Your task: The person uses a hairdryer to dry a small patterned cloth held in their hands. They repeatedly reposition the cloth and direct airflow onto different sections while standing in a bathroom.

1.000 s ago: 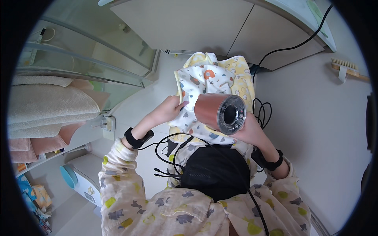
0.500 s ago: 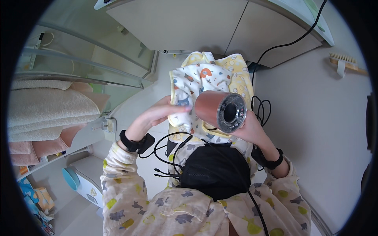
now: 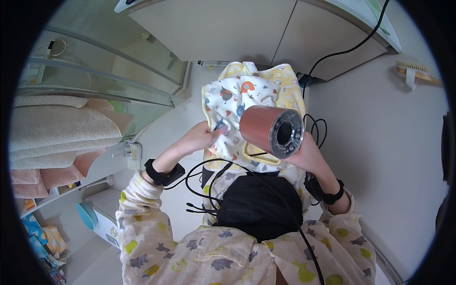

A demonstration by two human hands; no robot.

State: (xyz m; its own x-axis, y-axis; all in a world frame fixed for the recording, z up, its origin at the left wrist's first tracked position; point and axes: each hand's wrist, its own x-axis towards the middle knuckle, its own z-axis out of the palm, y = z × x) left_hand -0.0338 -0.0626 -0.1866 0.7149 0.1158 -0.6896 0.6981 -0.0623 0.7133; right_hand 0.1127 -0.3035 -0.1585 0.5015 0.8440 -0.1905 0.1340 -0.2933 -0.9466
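Note:
A white baby garment or cloth (image 3: 228,111) with coloured animal prints and yellow trim lies spread over my lap. Its yellow patterned side (image 3: 285,78) shows along the far and right part. My left hand (image 3: 205,136) pinches the cloth near its left edge, thumb on top. In my right hand (image 3: 308,153) is a copper-pink hair dryer (image 3: 256,124), its round end with a clear ring and dark centre facing up toward me. The dryer hangs just above the cloth. Its handle and most of my right fingers are hidden behind its barrel.
A black cord (image 3: 354,47) drops from the counter and coils (image 3: 318,128) right of the cloth. A black pouch (image 3: 259,206) with cables sits against my front. Cabinet doors (image 3: 213,33) stand ahead, a glass shower screen and towels (image 3: 61,130) to the left, a wooden brush (image 3: 418,73) at right.
My left hand has closed on the cloth's left edge and shifted slightly left, smoothing out the fold there. The hair dryer has moved a little to the right.

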